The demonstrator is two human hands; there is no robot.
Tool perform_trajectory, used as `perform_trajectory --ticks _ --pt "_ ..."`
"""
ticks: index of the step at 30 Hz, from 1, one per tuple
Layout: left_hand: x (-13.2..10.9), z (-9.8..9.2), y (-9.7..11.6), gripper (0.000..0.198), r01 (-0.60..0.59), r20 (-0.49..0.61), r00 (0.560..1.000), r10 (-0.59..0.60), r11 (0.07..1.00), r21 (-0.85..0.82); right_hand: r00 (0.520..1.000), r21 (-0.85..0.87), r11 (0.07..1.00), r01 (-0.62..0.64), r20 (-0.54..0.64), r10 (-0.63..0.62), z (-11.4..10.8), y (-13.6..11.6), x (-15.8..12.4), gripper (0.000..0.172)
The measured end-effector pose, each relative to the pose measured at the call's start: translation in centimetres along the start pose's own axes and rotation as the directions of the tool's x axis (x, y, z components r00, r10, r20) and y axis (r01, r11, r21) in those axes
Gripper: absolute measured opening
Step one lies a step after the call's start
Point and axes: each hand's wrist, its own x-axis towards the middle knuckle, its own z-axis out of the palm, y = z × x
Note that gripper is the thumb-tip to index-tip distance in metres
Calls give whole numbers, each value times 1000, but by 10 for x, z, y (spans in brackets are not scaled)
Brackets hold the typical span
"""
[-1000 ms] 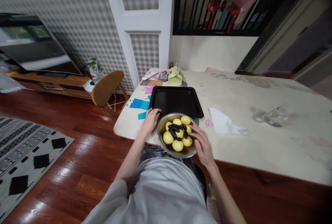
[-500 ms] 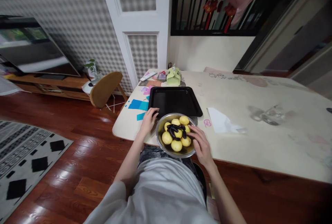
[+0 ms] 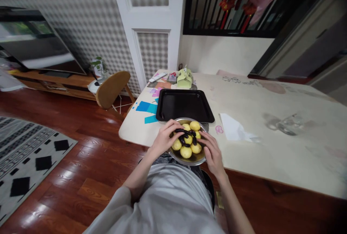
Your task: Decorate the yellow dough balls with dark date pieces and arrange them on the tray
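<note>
A metal bowl (image 3: 189, 162) at the near table edge holds several yellow, lemon-like fruits (image 3: 185, 152) with dark purple, finger-shaped pieces (image 3: 185, 142), perhaps long grapes, on top. My left hand (image 3: 166, 136) reaches over the bowl's left rim, thumb and fingers closed around one dark elongated piece (image 3: 179, 130). On the right side, my right hand (image 3: 213, 151) grips the bowl, its fingers over the rim close to the fruit. Just beyond the bowl lies a black baking tray (image 3: 187, 105). A small dark piece (image 3: 162, 116) appears in its near left corner, hard to see against the black.
Behind the tray stand a green tissue-box-like holder (image 3: 184, 78) and a white remote (image 3: 158, 77). To the right lie white paper (image 3: 231, 127) and a clear glass item (image 3: 290, 125) on the table (image 3: 271, 154). A wooden chair (image 3: 114, 91) is at the left.
My left hand has moved from the tray's near left corner to the bowl and closed on a dark piece. A small dark piece now shows where it was. My right hand stays at the bowl.
</note>
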Motion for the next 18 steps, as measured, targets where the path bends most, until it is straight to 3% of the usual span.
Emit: perform_trajectory --ticks 10,18 --pt "-8 18 11 18 -12 223 974 28 997 -75 1000 -8 1000 -8 -7 8 1 5 -2 34" --pt "-12 17 9 22 -22 232 972 31 999 -41 1000 1 1000 6 -5 -6 1 3 -1 34"
